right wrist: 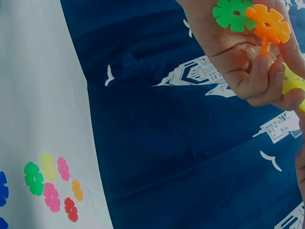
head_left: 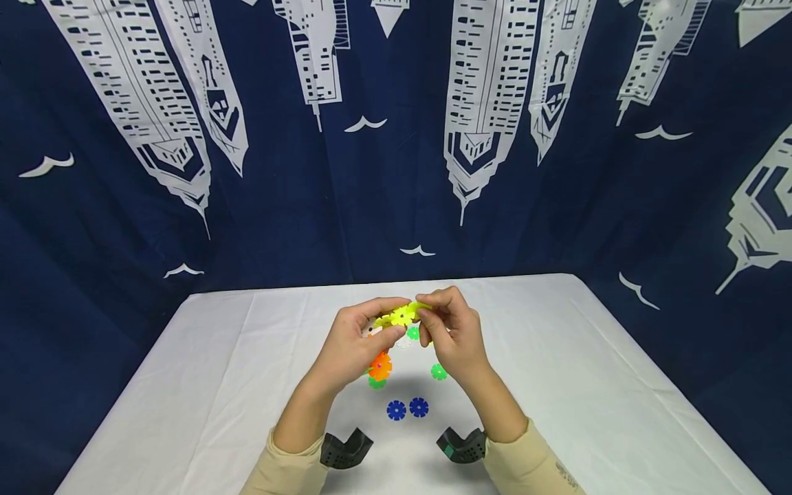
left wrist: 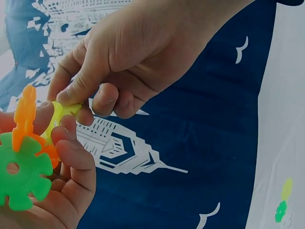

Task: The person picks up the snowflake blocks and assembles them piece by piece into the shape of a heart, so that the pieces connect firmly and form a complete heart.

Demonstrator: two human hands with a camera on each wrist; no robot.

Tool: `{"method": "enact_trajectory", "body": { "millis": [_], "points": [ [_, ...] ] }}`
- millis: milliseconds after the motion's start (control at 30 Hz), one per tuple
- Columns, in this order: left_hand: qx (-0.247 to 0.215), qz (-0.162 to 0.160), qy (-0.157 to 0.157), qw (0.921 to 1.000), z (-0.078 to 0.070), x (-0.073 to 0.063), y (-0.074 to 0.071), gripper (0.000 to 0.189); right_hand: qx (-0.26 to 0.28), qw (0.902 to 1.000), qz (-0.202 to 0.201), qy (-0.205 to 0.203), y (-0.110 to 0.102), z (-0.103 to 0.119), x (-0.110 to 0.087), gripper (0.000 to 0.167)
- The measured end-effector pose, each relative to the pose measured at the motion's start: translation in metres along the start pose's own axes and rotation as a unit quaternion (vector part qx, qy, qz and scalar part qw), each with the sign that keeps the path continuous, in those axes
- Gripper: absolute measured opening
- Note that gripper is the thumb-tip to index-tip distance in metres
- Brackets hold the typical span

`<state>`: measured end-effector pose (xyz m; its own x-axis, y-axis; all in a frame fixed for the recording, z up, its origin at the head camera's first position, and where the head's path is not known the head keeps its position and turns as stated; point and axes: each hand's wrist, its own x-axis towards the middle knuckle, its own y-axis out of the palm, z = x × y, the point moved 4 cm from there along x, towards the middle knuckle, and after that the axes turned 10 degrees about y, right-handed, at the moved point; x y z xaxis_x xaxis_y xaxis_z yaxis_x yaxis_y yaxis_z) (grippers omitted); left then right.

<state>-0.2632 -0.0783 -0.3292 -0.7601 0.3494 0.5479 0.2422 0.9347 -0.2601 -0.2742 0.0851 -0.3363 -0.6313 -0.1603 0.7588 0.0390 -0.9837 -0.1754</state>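
Note:
Both hands are raised over the white table, holding a joined group of notched plastic snowflake discs between them. My left hand (head_left: pixel 346 347) grips the group. Within it are yellow discs (head_left: pixel 403 316), an orange disc (head_left: pixel 380 366) and a green disc (left wrist: pixel 21 171), the last two sticking out on the palm side. In the right wrist view a whitish piece shows beside the left fingers, below the orange disc (right wrist: pixel 269 24). My right hand (head_left: pixel 458 337) pinches the yellow end between thumb and forefinger, its other fingers curled. Fingertips partly hide the yellow joint.
Two blue discs (head_left: pixel 397 410) lie on the table (head_left: pixel 247 385) near me. A green disc (head_left: pixel 439 372) rests below the right hand. Farther off are loose pink discs (right wrist: pixel 52 197), a red disc (right wrist: pixel 71 210) and a yellow disc (right wrist: pixel 48 166). A navy curtain (head_left: pixel 278 206) hangs behind.

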Motion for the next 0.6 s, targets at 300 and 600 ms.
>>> {"method": "enact_trajectory", "body": {
  "millis": [300, 600],
  "points": [
    [0.029, 0.000, -0.021, 0.9993, 0.006, 0.000, -0.003, 0.034, -0.105, 0.9942, 0.026, 0.003, -0.006, -0.001, 0.005, 0.027],
    [0.056, 0.001, -0.026, 0.9981, 0.015, 0.001, -0.010, 0.036, -0.167, 0.9859, -0.011, 0.003, -0.013, -0.003, 0.007, 0.018]
  ]
}}
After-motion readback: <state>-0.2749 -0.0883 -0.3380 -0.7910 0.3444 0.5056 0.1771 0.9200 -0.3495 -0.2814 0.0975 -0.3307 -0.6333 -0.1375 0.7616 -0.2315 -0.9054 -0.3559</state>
